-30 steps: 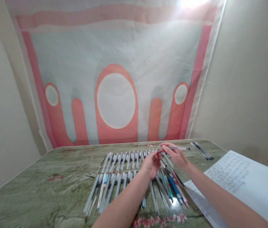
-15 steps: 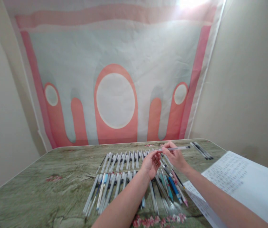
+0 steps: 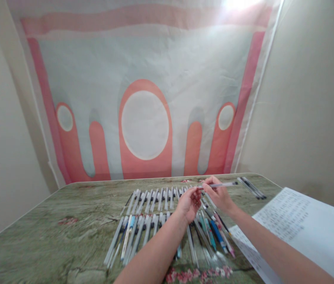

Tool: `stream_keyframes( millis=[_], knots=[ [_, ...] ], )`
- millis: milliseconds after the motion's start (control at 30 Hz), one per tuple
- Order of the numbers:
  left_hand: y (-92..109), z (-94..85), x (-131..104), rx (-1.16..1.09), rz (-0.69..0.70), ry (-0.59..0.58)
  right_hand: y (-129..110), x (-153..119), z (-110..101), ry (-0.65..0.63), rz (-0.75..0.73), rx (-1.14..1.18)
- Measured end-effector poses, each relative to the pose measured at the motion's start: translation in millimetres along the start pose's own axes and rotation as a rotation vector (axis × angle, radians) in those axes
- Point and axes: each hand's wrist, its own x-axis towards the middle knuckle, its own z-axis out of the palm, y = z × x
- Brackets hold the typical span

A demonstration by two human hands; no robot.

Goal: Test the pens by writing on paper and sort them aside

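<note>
A clear-barrelled pen [image 3: 225, 184] is held level above the far row of pens. My right hand [image 3: 216, 194] pinches it around the middle, its dark-tipped end pointing right. At its left end, the fingertips of my left hand [image 3: 189, 203] are closed on it; the exact grip there is partly hidden. Below my hands lie two rows of pens: a far row of clear pens [image 3: 152, 200] and a near row of clear pens [image 3: 137, 240]. Coloured pens, among them a blue pen [image 3: 218, 236] and a teal pen [image 3: 210, 235], lie at the near row's right. My forearms cover part of the near row.
Several pens [image 3: 252, 187] lie apart at the back right. Sheets of handwritten paper [image 3: 327, 232] cover the table's right side. The table [image 3: 36, 232] has a wood-and-blossom pattern. Behind its far edge hangs a printed cloth [image 3: 145, 126].
Almost nothing differs. The view has shifted very slightly, and both hands keep the same hold on the pen.
</note>
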Motion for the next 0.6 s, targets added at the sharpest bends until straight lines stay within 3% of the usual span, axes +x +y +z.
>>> stream_keyframes(
  millis=[600],
  knots=[
    [-3.3, -2.3, 1.4, 0.027, 0.037, -0.013, 2.9, 0.4, -0.4, -0.009, -0.026, -0.023]
  ],
)
